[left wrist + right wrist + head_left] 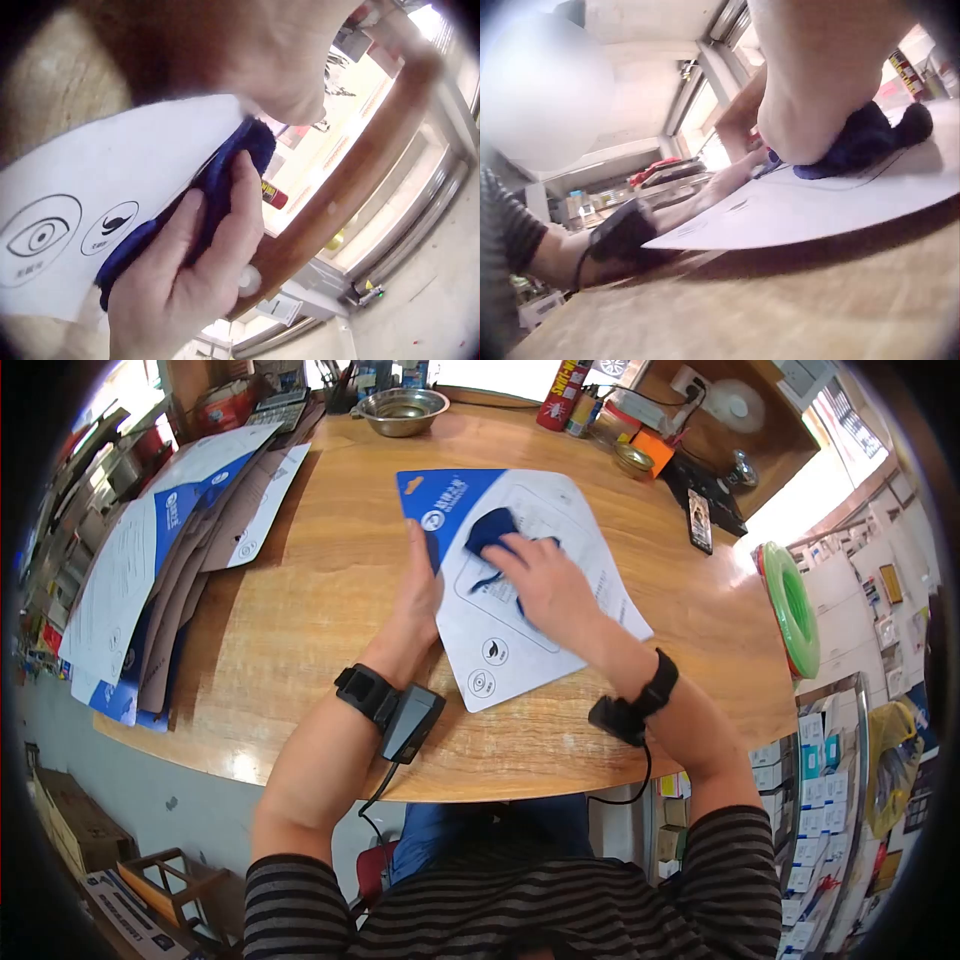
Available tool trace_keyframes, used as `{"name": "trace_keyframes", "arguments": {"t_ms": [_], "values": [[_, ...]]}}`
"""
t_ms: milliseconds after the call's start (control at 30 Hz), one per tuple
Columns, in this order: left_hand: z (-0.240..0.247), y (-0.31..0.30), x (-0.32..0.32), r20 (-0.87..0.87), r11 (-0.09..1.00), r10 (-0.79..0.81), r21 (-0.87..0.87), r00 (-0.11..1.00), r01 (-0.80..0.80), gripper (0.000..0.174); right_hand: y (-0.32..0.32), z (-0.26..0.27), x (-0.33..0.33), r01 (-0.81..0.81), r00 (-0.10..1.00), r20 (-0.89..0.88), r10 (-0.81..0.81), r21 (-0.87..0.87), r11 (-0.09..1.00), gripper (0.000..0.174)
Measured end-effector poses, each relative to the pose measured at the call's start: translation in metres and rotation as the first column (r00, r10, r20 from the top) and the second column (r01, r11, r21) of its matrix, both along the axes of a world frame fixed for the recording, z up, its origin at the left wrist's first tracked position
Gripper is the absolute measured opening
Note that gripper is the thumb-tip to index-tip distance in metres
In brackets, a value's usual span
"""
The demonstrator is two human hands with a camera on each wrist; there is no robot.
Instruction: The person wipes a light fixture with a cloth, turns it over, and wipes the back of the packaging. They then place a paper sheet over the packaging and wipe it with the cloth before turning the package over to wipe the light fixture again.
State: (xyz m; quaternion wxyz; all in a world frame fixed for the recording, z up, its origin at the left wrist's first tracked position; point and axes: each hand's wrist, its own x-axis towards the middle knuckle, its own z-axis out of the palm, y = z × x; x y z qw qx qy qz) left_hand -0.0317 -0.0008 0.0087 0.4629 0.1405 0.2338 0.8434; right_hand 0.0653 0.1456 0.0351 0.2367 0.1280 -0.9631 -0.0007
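A large white card (520,660) with a blue printed corner lies at a slant on the table, its near edge raised a little in the right wrist view. At its left edge my left hand (420,590) holds it, one finger straight along the border and the other fingers partly hidden. My right hand (555,595) grips a bunched dark blue cloth (490,532) and presses it on the card's printed face. In the left wrist view, fingers of the right hand (180,277) lie spread over the cloth (217,184).
Stacked cards (120,580) overhang the table's left side. A metal bowl (402,412), a red can (562,395) and small containers stand along the back. At the right are a phone (699,522) and green rolls (788,605). Cables hang from both wrist cameras.
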Motion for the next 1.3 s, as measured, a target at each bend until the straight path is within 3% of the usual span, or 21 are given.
{"name": "trace_keyframes", "arguments": {"t_ms": [67, 133, 233, 300, 367, 400, 467, 533, 567, 667, 800, 933, 1033, 1067, 1133, 1200, 1300], "values": [[-0.003, -0.002, -0.005, 0.032, 0.999, 0.023, 0.024, 0.999, -0.024, 0.083, 0.024, -0.009, 0.002, 0.084, 0.995, -0.054, -0.084, -0.006, 0.996, 0.049], [-0.006, -0.001, -0.009, 0.059, 0.997, 0.072, 0.005, 0.996, -0.073, 0.082, 0.049, -0.018, 0.009, 0.261, 0.964, 0.049, -0.263, 0.050, 0.964, 0.048], [-0.014, 0.002, -0.012, -0.018, 0.977, 0.205, -0.048, 0.979, -0.206, 0.081, 0.040, -0.024, 0.037, 0.248, 0.966, 0.060, -0.251, 0.055, 0.967, 0.048], [-0.013, 0.002, -0.010, 0.037, 0.989, 0.148, -0.006, 0.988, -0.148, 0.081, 0.020, -0.021, 0.051, 0.195, 0.978, 0.068, -0.197, 0.039, 0.980, 0.050], [-0.018, 0.003, -0.011, 0.039, 0.993, 0.121, 0.014, 0.992, -0.121, 0.080, -0.009, -0.012, 0.060, -0.017, 0.997, 0.075, 0.018, -0.006, 1.000, 0.048], [-0.017, 0.004, -0.011, 0.030, 0.995, 0.094, 0.042, 0.995, -0.095, 0.080, -0.020, -0.010, 0.058, -0.010, 0.997, 0.078, 0.011, -0.014, 1.000, 0.048], [-0.009, 0.002, -0.005, -0.018, 0.989, 0.137, -0.048, 0.990, -0.138, 0.080, -0.038, -0.005, 0.047, -0.226, 0.974, 0.035, 0.225, 0.024, 0.974, 0.039], [0.005, -0.002, 0.004, -0.128, 0.948, 0.207, -0.217, 0.970, -0.231, 0.089, -0.050, 0.003, 0.031, -0.228, 0.972, 0.062, 0.226, 0.031, 0.973, 0.039], [0.009, -0.006, 0.004, -0.132, 0.948, 0.209, -0.217, 0.969, -0.234, 0.089, -0.053, 0.008, 0.022, -0.230, 0.970, 0.094, 0.226, 0.038, 0.972, 0.039], [0.013, -0.012, 0.005, -0.076, 0.962, 0.098, -0.248, 0.992, -0.114, 0.092, -0.053, 0.021, -0.002, -0.225, 0.968, 0.106, 0.226, -0.026, 0.974, 0.031], [0.020, -0.013, 0.011, 0.042, 0.982, 0.078, -0.176, 0.996, -0.069, 0.091, -0.047, 0.024, -0.021, -0.230, 0.972, 0.029, 0.234, -0.089, 0.969, 0.025], [0.014, -0.006, 0.008, -0.030, 0.985, 0.135, -0.108, 0.990, -0.137, 0.089, -0.043, 0.028, -0.043, -0.215, 0.975, -0.075, 0.209, -0.078, 0.974, 0.023], [0.013, -0.001, 0.011, -0.048, 0.993, 0.071, -0.096, 0.996, -0.076, 0.083, -0.031, 0.036, -0.065, -0.156, 0.980, -0.126, 0.153, -0.017, 0.988, 0.025], [-0.001, 0.001, 0.006, -0.008, 0.999, -0.032, -0.006, 0.999, 0.032, 0.072, -0.022, 0.036, -0.075, -0.109, 0.986, -0.130, 0.106, -0.010, 0.994, 0.028], [0.001, 0.001, 0.010, -0.026, 0.998, -0.018, -0.060, 1.000, 0.017, 0.067, -0.003, 0.038, -0.090, -0.060, 0.989, -0.136, 0.059, -0.004, 0.998, 0.030], [-0.003, 0.002, 0.008, -0.001, 0.996, -0.012, -0.085, 1.000, 0.012, 0.057, 0.031, 0.042, -0.092, 0.148, 0.987, -0.066, -0.147, 0.010, 0.989, 0.035], [-0.001, 0.003, 0.009, -0.011, 0.992, 0.056, -0.112, 0.998, -0.057, 0.054, 0.092, 0.024, -0.076, 0.322, 0.945, 0.071, -0.320, -0.012, 0.947, 0.038]]}}
